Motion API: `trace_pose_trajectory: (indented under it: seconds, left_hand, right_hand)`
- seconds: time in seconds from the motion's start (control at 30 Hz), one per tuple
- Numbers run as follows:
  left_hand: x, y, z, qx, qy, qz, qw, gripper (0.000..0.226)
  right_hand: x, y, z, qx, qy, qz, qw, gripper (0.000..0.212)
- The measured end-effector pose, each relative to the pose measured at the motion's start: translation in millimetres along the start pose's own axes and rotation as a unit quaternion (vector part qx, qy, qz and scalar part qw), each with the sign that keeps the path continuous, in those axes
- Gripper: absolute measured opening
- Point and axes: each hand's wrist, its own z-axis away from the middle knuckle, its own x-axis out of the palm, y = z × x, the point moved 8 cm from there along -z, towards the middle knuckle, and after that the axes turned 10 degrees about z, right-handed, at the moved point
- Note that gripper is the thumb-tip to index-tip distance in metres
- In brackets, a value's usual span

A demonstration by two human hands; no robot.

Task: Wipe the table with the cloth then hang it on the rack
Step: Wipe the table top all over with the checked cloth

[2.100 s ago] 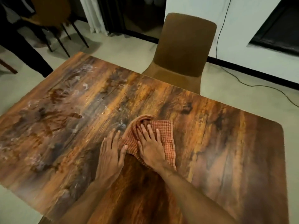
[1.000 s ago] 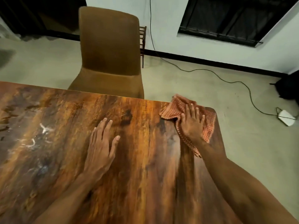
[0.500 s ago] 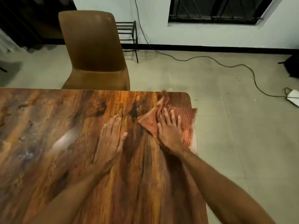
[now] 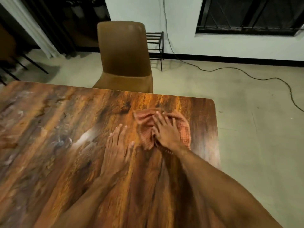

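Both hands flat, fingers spread: right hand point(image 4: 166, 131) pressing bunched cloth point(image 4: 185, 129) on table point(image 4: 49, 129), left hand point(image 4: 116, 145) bare beside it.

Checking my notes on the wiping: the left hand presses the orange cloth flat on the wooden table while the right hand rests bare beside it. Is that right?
Not quite: the hands are swapped. The head view shows the right hand pressing the orange cloth on the wooden table, while the left hand rests bare beside it.
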Motion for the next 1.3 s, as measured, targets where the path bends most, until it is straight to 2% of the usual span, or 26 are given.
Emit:
trace_pose_trajectory:
  seconds: [0.07, 0.1, 0.2, 0.27, 0.33, 0.43, 0.5, 0.57, 0.67, 0.73, 0.77, 0.87, 0.9, 0.93, 1.03, 1.07, 1.13, 1.3]
  left_hand:
    - [-10, -25, 10, -0.023, 0.017, 0.005, 1.0, 0.062]
    - [-16, -33, 17, -0.032, 0.02, 0.009, 0.999, 0.062]
    - [-21, -42, 39, -0.036, 0.008, 0.006, 0.999, 0.065]
    - [-25, -43, 48, -0.041, 0.008, -0.004, 0.999, 0.065]
    - [-31, -49, 56, -0.044, 0.013, -0.003, 0.999, 0.062]
    - [-37, -58, 69, -0.045, 0.014, 0.011, 0.999, 0.059]
    - [-43, -62, 82, -0.046, 0.008, 0.018, 0.999, 0.058]
    - [-45, -64, 96, -0.04, -0.007, 0.017, 0.999, 0.059]
    - [-54, -65, 122, -0.02, -0.027, 0.022, 0.999, 0.061]
    - [-61, -67, 135, -0.003, -0.033, 0.03, 0.999, 0.059]
    - [-69, -70, 147, 0.008, -0.032, 0.035, 0.999, 0.058]
    - [-92, -77, 172, 0.018, -0.025, 0.03, 0.999, 0.06]
    - [-108, -86, 187, 0.016, -0.024, 0.03, 0.999, 0.06]
    - [-109, -88, 191, 0.017, -0.032, 0.029, 0.999, 0.06]
    - [-129, -107, 217, 0.017, -0.047, 0.011, 0.999, 0.059]
    - [-134, -114, 225, 0.015, -0.056, 0.008, 0.998, 0.06]
    - [-148, -127, 242, 0.007, -0.067, 0.007, 0.998, 0.061]
    - [-190, -154, 270, 0.001, -0.057, 0.004, 0.998, 0.065]
  right_hand:
    - [-9, 16, -30, 0.107, -0.012, 0.034, 0.994, 0.059]
    - [-11, -9, -34, 0.087, -0.022, 0.038, 0.995, 0.058]
    - [32, -150, 14, -0.119, -0.06, 0.075, 0.988, 0.059]
    - [35, -175, 36, -0.166, -0.042, 0.058, 0.984, 0.06]
    - [16, -136, 35, -0.12, -0.013, 0.048, 0.992, 0.058]
    - [0, -31, 50, 0.074, -0.033, 0.044, 0.996, 0.058]
    - [-1, -15, 84, 0.123, -0.029, 0.036, 0.991, 0.058]
    - [19, -57, 131, 0.108, -0.037, 0.045, 0.992, 0.058]
    - [55, -157, 215, -0.008, -0.032, 0.054, 0.998, 0.057]
    - [61, -174, 247, -0.029, -0.037, 0.067, 0.997, 0.057]
    - [59, -170, 257, 0.003, -0.038, 0.065, 0.997, 0.058]
    - [47, -147, 275, 0.197, -0.04, 0.028, 0.979, 0.058]
    - [45, -170, 281, 0.218, -0.041, 0.001, 0.975, 0.059]
    - [48, -190, 279, 0.198, -0.046, -0.018, 0.979, 0.061]
    - [65, -299, 282, 0.03, -0.071, -0.036, 0.996, 0.065]
    - [70, -319, 284, 0.003, -0.068, -0.036, 0.997, 0.062]
    - [73, -327, 283, 0.025, -0.064, -0.028, 0.997, 0.059]
    - [74, -275, 294, 0.177, -0.025, 0.011, 0.984, 0.059]
